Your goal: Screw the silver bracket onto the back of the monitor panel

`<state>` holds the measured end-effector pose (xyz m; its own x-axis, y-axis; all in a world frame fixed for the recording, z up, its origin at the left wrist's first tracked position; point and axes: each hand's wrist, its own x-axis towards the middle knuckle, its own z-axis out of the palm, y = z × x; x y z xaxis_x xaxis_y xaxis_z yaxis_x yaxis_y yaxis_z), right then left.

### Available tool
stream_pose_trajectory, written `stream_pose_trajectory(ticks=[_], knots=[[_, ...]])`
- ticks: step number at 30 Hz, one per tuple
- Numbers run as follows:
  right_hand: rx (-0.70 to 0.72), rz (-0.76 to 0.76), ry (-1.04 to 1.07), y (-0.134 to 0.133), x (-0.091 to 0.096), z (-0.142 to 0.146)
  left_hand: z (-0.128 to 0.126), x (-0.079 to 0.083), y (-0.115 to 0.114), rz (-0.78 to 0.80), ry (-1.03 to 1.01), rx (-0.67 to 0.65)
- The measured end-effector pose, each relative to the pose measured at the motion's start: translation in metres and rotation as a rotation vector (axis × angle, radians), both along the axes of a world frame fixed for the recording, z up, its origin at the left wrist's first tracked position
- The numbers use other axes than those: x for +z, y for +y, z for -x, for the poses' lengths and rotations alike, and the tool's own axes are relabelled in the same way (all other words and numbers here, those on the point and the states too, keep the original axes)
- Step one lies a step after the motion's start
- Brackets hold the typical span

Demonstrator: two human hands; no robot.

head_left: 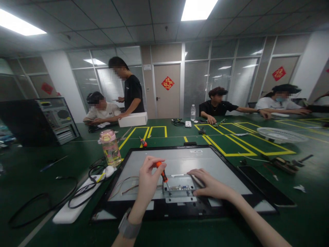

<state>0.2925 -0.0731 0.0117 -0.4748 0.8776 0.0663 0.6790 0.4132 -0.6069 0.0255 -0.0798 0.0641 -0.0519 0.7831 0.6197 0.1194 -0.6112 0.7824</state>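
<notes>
A flat display panel (221, 171) with a black frame lies back side up on the table in front of me. Near its lower middle sits a metal bracket (180, 199) with a row of ports. My left hand (150, 175) grips an orange-and-black screwdriver (162, 172), its tip pointing down at the bracket's left part. Whether the tip sits in a screw is too small to tell. My right hand (208, 185) rests on the bracket's right side, thumb and fingers apart, steadying contact along its edge. Thin wires run out left of the bracket.
Left of the panel stand a drink bottle (110, 149) and a white power strip (79, 199) with black cable. A computer case (61, 120) is farther left. At right lie a black phone-like slab (266, 185) and a white ring (281, 134). Several people sit or stand across the table.
</notes>
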Motion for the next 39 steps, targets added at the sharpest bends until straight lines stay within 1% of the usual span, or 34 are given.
stream_pose_trajectory(ticks=[4,6,11,17,21,25,27,32,34,37,39], knots=[[-0.001,0.002,-0.009,-0.0002,0.0,0.0003,-0.0009,0.0029,-0.0033,0.054,-0.01,-0.124],[-0.004,0.003,-0.004,-0.0004,-0.0001,0.0002,-0.0012,0.0031,-0.0047,0.079,-0.012,-0.16],[-0.008,0.017,0.002,0.0001,-0.0013,-0.001,-0.0017,0.0013,-0.003,-0.003,0.038,-0.083],[-0.002,0.008,-0.005,0.0001,-0.0009,-0.0009,-0.0003,0.0031,-0.0045,0.102,-0.024,-0.174],[0.0,0.006,-0.004,-0.0012,0.0014,0.0005,-0.0002,0.0025,-0.0045,0.099,-0.031,-0.183],[-0.003,0.01,-0.011,-0.0004,0.0007,0.0005,-0.0011,0.0011,-0.0023,0.051,0.031,-0.091],[0.003,0.004,-0.015,0.0003,-0.0002,0.0001,-0.0012,0.0011,-0.0023,0.049,0.048,-0.069],[0.004,0.004,-0.017,-0.0003,0.0006,0.0002,-0.002,0.0002,-0.0036,0.06,0.04,-0.17],[0.003,0.007,-0.016,-0.0012,0.0017,0.0006,-0.0024,-0.0009,-0.0035,0.057,0.044,-0.144],[0.005,0.005,-0.008,-0.0018,0.0024,0.0009,-0.0021,-0.0009,-0.0035,0.031,0.036,-0.065],[0.001,0.009,-0.004,-0.0017,0.0022,0.001,-0.0014,0.0003,-0.0039,0.029,0.021,-0.081]])
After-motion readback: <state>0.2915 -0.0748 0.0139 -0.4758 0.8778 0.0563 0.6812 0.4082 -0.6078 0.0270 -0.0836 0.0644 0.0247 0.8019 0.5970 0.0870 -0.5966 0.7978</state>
